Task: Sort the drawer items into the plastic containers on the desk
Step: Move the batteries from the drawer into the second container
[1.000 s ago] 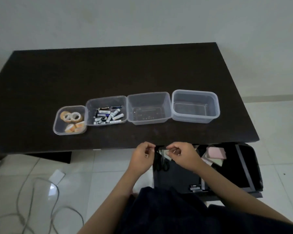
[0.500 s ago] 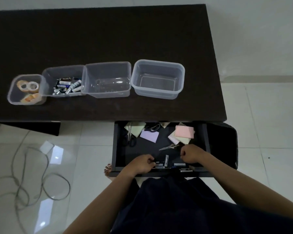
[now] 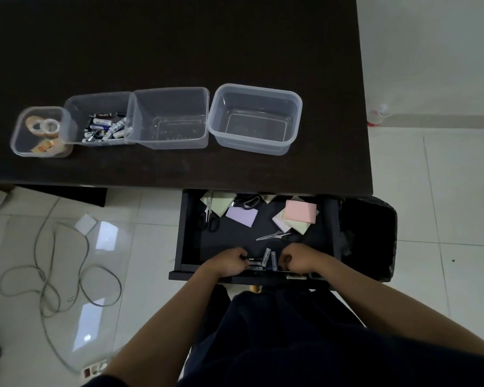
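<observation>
The dark drawer (image 3: 188,233) stands pulled out under the desk (image 3: 179,51). At its front edge lie several batteries (image 3: 269,258). My left hand (image 3: 229,262) pinches a dark battery at the left of that cluster. My right hand (image 3: 298,259) is curled just right of it, and whatever it holds is hidden. Further back lie scissors (image 3: 208,217), small scissors (image 3: 273,235), and pink (image 3: 301,210), purple (image 3: 241,216) and green (image 3: 221,203) note pads. On the desk stand a tape container (image 3: 19,129), a battery container (image 3: 73,107) and two empty containers (image 3: 169,92) (image 3: 296,121).
A black bin (image 3: 372,233) stands right beside the drawer. A grey cable (image 3: 48,275) loops over the tiled floor on the left, with a white card (image 3: 86,223) near it. A small bottle (image 3: 376,117) sits on the floor by the wall.
My hands went from the desk's front edge down into the drawer's front and have closed in on the batteries. The view tilted down, showing the open drawer.
</observation>
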A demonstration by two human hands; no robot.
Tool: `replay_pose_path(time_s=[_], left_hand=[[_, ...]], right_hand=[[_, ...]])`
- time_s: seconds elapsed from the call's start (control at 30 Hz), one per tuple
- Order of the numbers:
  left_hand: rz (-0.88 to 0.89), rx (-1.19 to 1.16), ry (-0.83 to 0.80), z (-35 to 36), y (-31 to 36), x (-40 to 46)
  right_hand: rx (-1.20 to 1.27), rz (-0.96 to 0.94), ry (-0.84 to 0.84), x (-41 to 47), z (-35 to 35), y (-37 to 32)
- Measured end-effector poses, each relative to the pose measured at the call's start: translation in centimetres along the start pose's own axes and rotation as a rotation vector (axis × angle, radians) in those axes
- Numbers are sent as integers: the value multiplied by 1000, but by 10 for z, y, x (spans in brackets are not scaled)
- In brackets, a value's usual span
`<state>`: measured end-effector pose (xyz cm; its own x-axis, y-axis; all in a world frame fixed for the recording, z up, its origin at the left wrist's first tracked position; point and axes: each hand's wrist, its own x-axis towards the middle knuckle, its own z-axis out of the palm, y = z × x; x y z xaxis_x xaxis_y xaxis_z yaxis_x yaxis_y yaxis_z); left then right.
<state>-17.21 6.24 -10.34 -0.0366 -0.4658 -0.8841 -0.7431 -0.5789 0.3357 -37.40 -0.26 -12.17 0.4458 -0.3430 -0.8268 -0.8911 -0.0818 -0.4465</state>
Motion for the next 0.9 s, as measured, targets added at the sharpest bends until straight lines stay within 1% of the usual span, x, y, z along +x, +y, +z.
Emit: replay_pose_path(time_s=[0.1, 0.17, 0.23, 0.33, 0.43, 0.53, 0.6, 0.77, 0.9], left_hand=[[7, -5, 0, 1, 0, 4], [23, -26, 5, 1, 0, 8], [52, -21, 0, 2, 2, 10], [61, 49, -34, 5, 9, 12], [49, 106, -48, 9, 13, 14], [66, 155, -47, 11, 15, 18], [86, 166, -33, 11, 16, 18], [147, 147, 7, 12, 13, 22], [183, 120, 31, 14, 14, 22]], right_hand=[[114, -40, 190, 4, 4, 2], [162, -86, 256, 7, 6, 3], [90, -151, 227, 10, 7, 2], [-59, -200, 152, 15, 9, 1], [-170, -204, 92, 18, 10, -3], [-296, -194, 84, 18, 5, -8], [-337, -188, 87, 19, 5, -8], [-210, -144, 50, 16, 9, -4], [-50, -101, 21, 12, 7, -4]])
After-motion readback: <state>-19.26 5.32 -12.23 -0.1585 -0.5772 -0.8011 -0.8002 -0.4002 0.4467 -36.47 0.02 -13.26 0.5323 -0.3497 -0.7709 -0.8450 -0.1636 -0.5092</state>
